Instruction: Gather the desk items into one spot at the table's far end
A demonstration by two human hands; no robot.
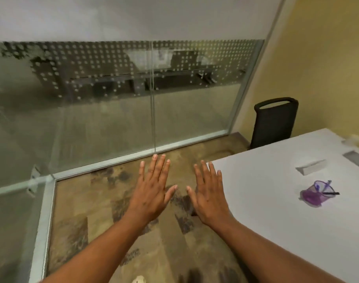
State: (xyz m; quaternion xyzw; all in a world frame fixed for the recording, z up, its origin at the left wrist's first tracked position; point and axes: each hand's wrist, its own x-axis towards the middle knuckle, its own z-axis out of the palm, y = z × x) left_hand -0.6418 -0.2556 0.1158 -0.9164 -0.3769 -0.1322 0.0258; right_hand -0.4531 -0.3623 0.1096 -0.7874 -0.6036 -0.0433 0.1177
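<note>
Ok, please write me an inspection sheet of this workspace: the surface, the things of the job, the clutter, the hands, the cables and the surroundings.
Surface: white table at the right, mostly bare where it shows.
Job's things: purple pen holder with pens in it, one black pen sticking out sideways; a clear wedge-shaped item beyond it, apart from it.
Clutter: small pale object near the far edge, too blurred to name.
Hands: left hand and right hand flat, fingers spread, holding nothing, beside the table's corner.
Cables: nothing seen; a grey slot lies in the tabletop.
Surroundings: black chair, glass partition, yellow wall, patterned floor.
</note>
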